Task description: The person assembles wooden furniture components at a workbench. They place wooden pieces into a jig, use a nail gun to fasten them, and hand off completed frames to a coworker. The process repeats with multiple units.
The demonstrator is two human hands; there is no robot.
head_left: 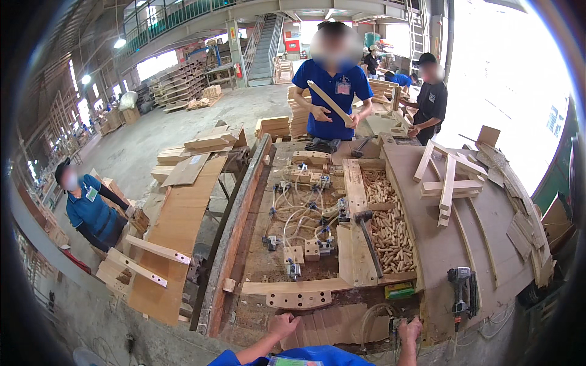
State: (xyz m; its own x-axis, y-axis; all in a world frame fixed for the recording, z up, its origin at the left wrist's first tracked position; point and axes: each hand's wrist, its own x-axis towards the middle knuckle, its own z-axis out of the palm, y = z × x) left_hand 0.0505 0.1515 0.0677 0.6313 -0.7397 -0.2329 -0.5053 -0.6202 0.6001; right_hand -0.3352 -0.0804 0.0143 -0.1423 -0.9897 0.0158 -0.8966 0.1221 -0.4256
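Note:
My left hand [282, 325] rests at the left edge of a brown cardboard sheet [332, 324], its fingers extended and nothing seen in them. Just beyond it lies a short curved wooden piece [299, 299] with a row of dark holes. My right hand [410, 329] is closed at a small metal air valve [395, 323] with clear hoses; the fingers partly cover it. Ahead, on the bench, a jig of air cylinders [293, 268], clear tubes and wooden blocks is laid out behind a long wooden rail [293, 286].
Wooden dowels [390, 241] fill a box beside a hammer [370, 244]. A nail gun [462, 291] and stacked wooden frames [448, 183] are on the right-hand table. Across the bench a co-worker [334, 91] holds a wooden bar [329, 102]. Another person [94, 207] stands left.

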